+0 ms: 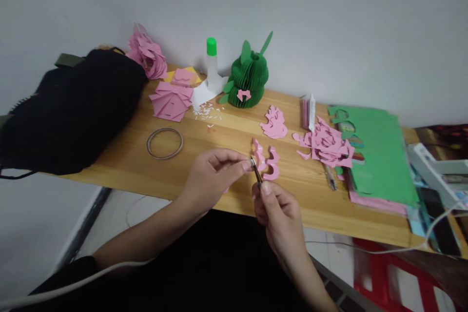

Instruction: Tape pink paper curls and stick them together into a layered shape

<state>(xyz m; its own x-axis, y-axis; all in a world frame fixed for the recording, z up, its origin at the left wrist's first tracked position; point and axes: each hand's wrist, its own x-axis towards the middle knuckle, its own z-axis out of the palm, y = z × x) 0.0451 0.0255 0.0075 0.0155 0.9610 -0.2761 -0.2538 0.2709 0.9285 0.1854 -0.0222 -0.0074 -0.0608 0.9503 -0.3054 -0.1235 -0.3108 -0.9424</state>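
My right hand (pixel 278 207) grips slim dark tweezers (pixel 258 174), pointed up and left. Their tip meets the thumb and forefinger of my left hand (pixel 215 173), which are pinched together. Whatever lies between those left fingers is too small to make out. Just behind the tips, two scalloped pink paper cutouts (pixel 271 163) rest on the wooden table (pixel 204 141). Farther back is a small stack of pink paper shapes (pixel 274 123). A green folded-paper figure (pixel 248 75) with leaf-like pieces and a pink bow stands near the wall.
A glue bottle (pixel 211 61) with a green cap stands behind scattered white paper slivers (pixel 207 111). Pink scraps (pixel 325 144) and green sheets (pixel 380 151) lie at right, beside a phone (pixel 438 219). A tape ring (pixel 164 144) and black bag (pixel 80 107) are left.
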